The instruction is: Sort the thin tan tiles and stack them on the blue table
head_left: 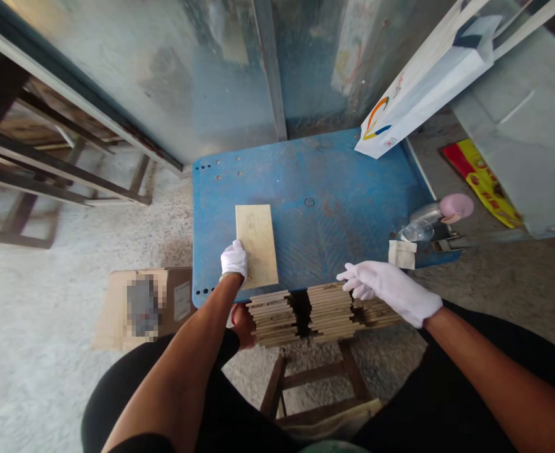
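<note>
A pale, thin rectangular wooden board [257,239] lies on the blue table [306,176], left of its middle. My left hand [235,258], in a white glove, is closed on the board's left edge, its fingertips partly hidden. Over the table's front edge hovers my right hand [376,284], also white-gloved, fingers stretched out and nothing seen in them. Below and left of it, stacks of similar thin boards [331,309] sit just in front of the table, between my knees.
A clear bottle with a pink cap [455,206] and a folded pale cloth [403,254] are at the table's right. Behind stands a white paper bag [391,119] against glass panels [230,82]. A flattened cardboard box [176,292] lies left; a wooden stool [313,377] supports the stacks.
</note>
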Demonstrator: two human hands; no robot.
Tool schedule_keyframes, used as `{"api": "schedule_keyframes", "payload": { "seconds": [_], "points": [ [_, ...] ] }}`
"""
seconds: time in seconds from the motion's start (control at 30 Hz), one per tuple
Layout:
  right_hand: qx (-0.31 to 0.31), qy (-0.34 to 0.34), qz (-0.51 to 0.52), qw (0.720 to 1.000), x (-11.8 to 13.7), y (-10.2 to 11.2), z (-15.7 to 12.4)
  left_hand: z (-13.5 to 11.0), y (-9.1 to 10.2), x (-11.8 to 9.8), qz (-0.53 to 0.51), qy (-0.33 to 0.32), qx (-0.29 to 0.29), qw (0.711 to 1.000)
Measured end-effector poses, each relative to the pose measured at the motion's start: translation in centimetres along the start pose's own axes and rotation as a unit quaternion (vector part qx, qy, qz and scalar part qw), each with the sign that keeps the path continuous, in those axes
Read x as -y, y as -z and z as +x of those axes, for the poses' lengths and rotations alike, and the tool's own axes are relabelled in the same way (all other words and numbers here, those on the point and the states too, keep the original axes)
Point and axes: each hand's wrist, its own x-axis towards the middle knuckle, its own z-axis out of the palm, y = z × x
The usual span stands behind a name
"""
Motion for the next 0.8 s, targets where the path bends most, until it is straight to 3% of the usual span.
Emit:
{"api": "schedule_keyframes", "payload": {
  "seconds": [0.33, 0.6, 0.8],
  "points": [
    [-0.005, -0.032, -0.029, 0.999, -0.2, -0.3, 0.5, 0.7, -2.0, 1.3, 0.096, 0.007, 0.079, 0.992],
    [-0.010, -0.042, -0.038, 0.998, -0.5, -0.5, 0.8, 1.8, -1.0, 1.1, 0.206, -0.035, 0.142, 0.967],
    [-0.016, -0.045, -0.049, 0.998, -0.6, -0.5, 1.0, 3.1, -0.3, 0.8, 0.291, -0.128, 0.207, 0.925]
  ]
}}
